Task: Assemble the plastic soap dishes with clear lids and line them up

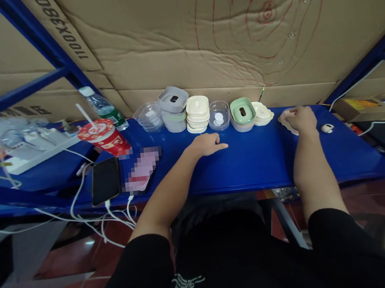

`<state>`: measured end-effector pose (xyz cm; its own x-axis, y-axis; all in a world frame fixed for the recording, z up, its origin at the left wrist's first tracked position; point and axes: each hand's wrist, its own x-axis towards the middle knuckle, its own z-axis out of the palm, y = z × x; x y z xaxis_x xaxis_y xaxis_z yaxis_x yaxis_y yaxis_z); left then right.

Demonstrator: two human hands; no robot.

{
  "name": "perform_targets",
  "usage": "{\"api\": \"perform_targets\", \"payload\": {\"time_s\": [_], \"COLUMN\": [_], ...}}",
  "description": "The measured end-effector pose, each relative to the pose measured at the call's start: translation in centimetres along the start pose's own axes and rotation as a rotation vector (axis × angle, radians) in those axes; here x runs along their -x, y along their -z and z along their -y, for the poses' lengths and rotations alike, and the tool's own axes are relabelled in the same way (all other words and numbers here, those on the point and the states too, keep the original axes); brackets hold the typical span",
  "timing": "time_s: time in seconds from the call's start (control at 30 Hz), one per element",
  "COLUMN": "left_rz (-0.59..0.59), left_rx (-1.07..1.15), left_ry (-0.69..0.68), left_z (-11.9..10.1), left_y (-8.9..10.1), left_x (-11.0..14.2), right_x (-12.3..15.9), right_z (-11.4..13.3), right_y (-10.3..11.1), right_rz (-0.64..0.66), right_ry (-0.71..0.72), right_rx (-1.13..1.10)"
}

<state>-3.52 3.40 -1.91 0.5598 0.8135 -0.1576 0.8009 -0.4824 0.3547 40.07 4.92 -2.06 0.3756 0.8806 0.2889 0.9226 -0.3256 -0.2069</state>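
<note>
My left hand (208,144) rests low over the blue table, its thumb stretched out apart from loosely curled fingers and nothing visible in it. At the right, my right hand (302,119) is closed on a pale pink scalloped dish (283,117) lying on the table; the fingertips are partly hidden. Beyond my left hand stand a stack of cream square containers (198,111), a clear tub (219,118) and a green-topped container (243,111). Cream scalloped dishes (262,113) sit beside the green one. Just right of my right hand lies a white earbud case (327,128).
Grey containers (174,107) and clear tubs (149,116) stand farther left. A red cup with a straw (104,137), a water bottle (106,109) and two phones, one black (105,180) and one pink (143,169), with white cables occupy the left side. Cardboard (167,36) walls the back.
</note>
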Motion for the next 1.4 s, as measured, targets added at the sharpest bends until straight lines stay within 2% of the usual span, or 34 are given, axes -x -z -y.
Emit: {"api": "perform_targets", "payload": {"time_s": [0.1, 0.27, 0.37, 0.53, 0.63, 0.7, 0.77, 0.9, 1.03, 1.13, 1.23, 1.3, 1.4], "left_rz": [-0.008, -0.010, -0.031, -0.023, -0.028, -0.029, -0.026, -0.017, -0.026, -0.035, -0.047, -0.024, 0.074], "left_rx": [-0.019, -0.047, -0.061, -0.055, -0.043, -0.042, -0.049, -0.054, -0.048, -0.024, 0.157, 0.413, 0.761], "left_ry": [-0.003, -0.019, -0.016, -0.014, -0.012, -0.009, -0.010, -0.010, -0.012, -0.016, -0.012, -0.011, -0.052], "left_z": [-0.3, -0.7, -0.7, -0.7, -0.7, -0.9, -1.0, -0.9, -0.6, -0.5, -0.7, -0.7, -0.4], "left_y": [0.1, 0.2, 0.1, 0.0, 0.1, 0.2, 0.3, 0.3, 0.0, -0.1, 0.4, 1.1, 2.0], "left_x": [0.2, 0.4, 0.5, 0.5, 0.5, 0.6, 0.7, 0.6, 0.5, 0.4, 0.3, 0.2, 0.3], "right_x": [-0.9, -1.6, -1.6, -1.4, -1.2, -1.3, -1.5, -1.8, -1.9, -1.4, 0.3, 2.2, 5.6], "right_z": [-0.1, -0.1, 1.4, 4.7, 5.0, 4.7, 4.4, 4.1, 4.1, 4.7, 6.6, 8.4, 11.6], "right_y": [-1.2, -2.2, -2.0, -1.7, -2.4, -3.0, -3.5, -3.8, -3.3, -2.5, -1.3, -0.4, 0.5], "right_rz": [-0.088, -0.275, -0.360, -0.137, 0.010, 0.061, 0.043, -0.089, -0.171, -0.249, -0.312, -0.372, -0.451], "right_ry": [-0.076, 0.023, 0.037, 0.014, -0.056, -0.075, -0.073, -0.080, -0.097, -0.059, 0.052, 0.119, 0.244], "right_rx": [-0.071, -0.127, -0.152, -0.261, -0.239, -0.252, -0.273, -0.308, -0.347, -0.470, -0.521, -0.487, -0.448]}}
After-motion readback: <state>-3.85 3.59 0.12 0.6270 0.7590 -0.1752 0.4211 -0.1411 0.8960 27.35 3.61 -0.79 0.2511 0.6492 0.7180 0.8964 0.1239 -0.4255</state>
